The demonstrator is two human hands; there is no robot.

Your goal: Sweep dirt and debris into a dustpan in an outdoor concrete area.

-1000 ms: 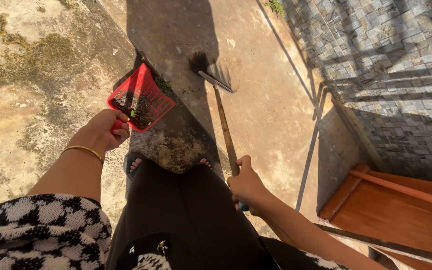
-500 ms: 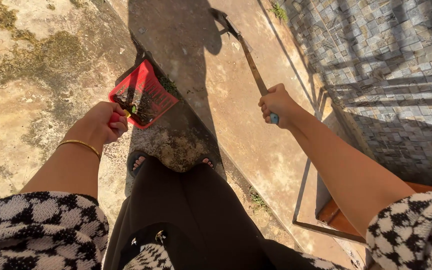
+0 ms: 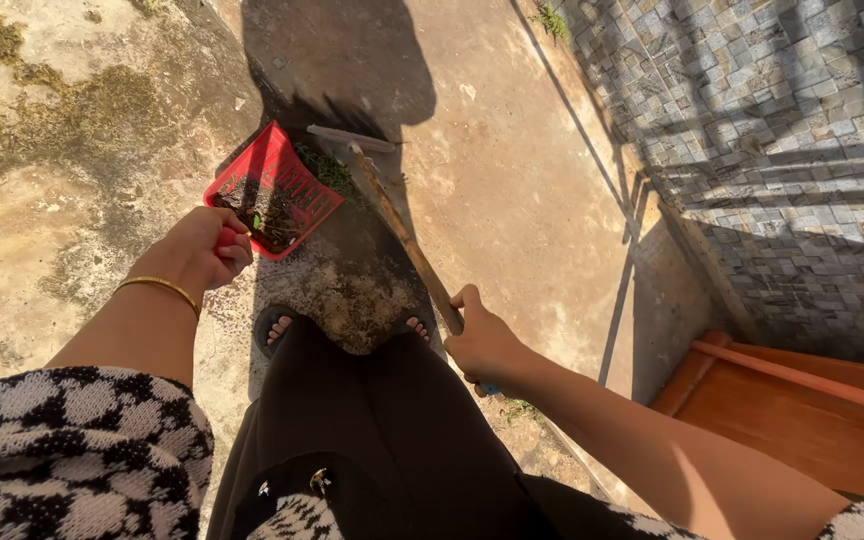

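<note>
My left hand grips the handle of a red slatted dustpan that rests tilted on the concrete ground, with dark soil and leaf bits inside. My right hand is closed around the wooden stick of a broom. The broom head lies in shadow just beyond the dustpan's open edge, next to a small heap of green debris. My feet in dark sandals stand just behind the dustpan.
Stained, mossy concrete spreads to the left. A smoother concrete strip runs ahead. A stone-tiled wall rises on the right, and an orange wooden door stands at lower right. A small weed grows at the wall's foot.
My right hand pulled back from an outstretched reach toward my body. The broom head swung from far ahead to the mouth of the dustpan. The left hand and dustpan barely moved.
</note>
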